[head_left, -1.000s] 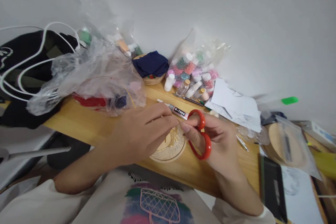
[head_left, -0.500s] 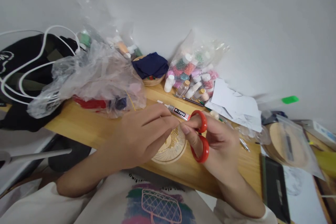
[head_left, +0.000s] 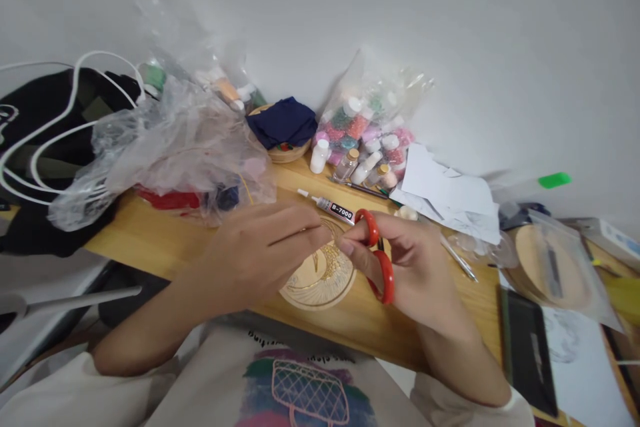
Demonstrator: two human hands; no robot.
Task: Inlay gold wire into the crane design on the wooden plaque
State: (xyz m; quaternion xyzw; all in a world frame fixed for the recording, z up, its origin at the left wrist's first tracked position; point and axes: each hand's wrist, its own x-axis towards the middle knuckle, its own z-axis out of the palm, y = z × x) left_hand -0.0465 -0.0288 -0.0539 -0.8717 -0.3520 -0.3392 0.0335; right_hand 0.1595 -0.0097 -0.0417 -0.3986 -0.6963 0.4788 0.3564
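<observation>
My right hand (head_left: 407, 267) is closed through the red handles of a pair of scissors (head_left: 377, 260), whose blades are hidden behind the fingers. My left hand (head_left: 255, 250) pinches something thin that I cannot make out, fingertips meeting the right hand's fingertips. Both hover just above a round wooden piece (head_left: 317, 277) with gold beadwork, lying near the front edge of the wooden table (head_left: 160, 240). A small glue tube labelled B-7000 (head_left: 333, 207) lies just behind the hands.
Crumpled clear plastic bags (head_left: 170, 147) fill the left of the table, beside a black bag with white cord (head_left: 45, 127). A dark blue cloth on a wooden hoop (head_left: 283, 127), a bag of bead bottles (head_left: 370, 133), white paper (head_left: 445, 190) and a bagged wooden disc (head_left: 550, 267) lie behind and right.
The scissors' handles have turned more edge-on in my right hand. Both hands stay together over the round piece; the view has shifted slightly.
</observation>
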